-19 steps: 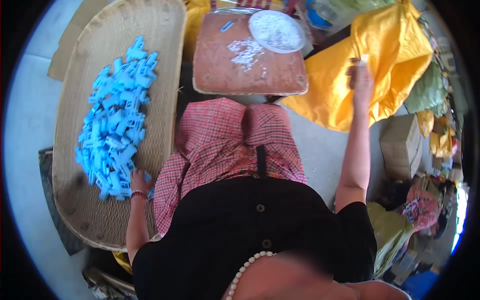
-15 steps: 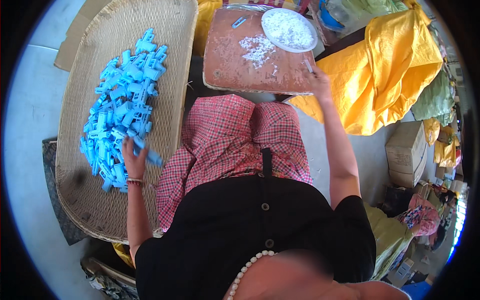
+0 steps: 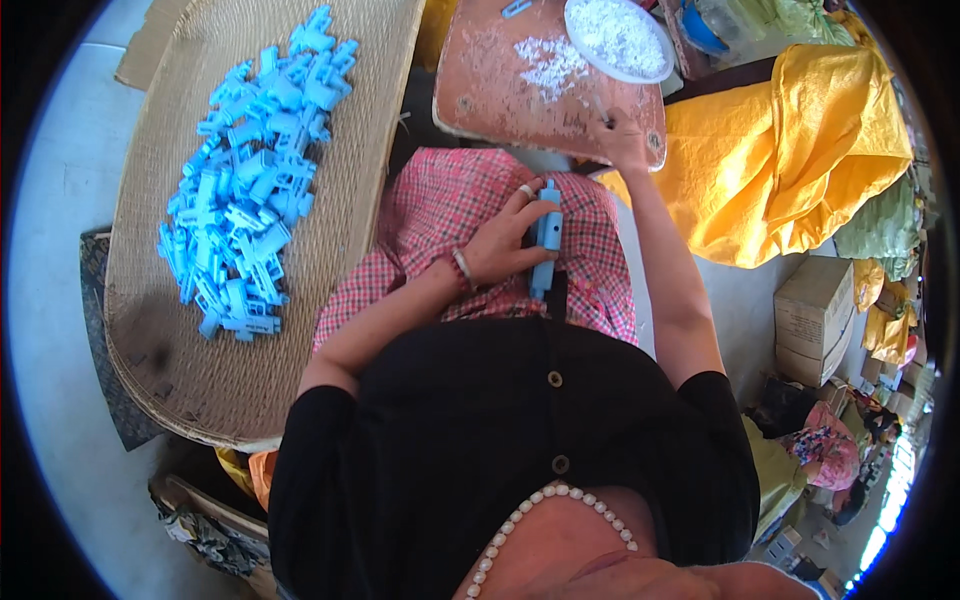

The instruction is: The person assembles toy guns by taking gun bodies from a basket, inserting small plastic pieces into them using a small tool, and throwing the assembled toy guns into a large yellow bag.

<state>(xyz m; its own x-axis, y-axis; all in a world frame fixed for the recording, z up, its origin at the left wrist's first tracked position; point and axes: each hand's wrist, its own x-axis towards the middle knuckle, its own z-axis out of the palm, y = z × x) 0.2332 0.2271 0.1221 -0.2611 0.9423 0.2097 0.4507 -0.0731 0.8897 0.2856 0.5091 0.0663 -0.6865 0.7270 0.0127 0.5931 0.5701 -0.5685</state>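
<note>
Plainly, woven tray (image 3: 362, 130) holds blue parts (image 3: 262, 185); dish (image 3: 654, 77), white bits (image 3: 618, 38).

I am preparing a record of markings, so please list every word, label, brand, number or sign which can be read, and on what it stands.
No text is clear enough to quote.
Cardboard box at right: faint printing, too small and blurred to read.
Blue piece at the near end of the pile in the woven tray: dark marking, too small to read.
Long blue piece in the left hand: no lettering visible.
</note>
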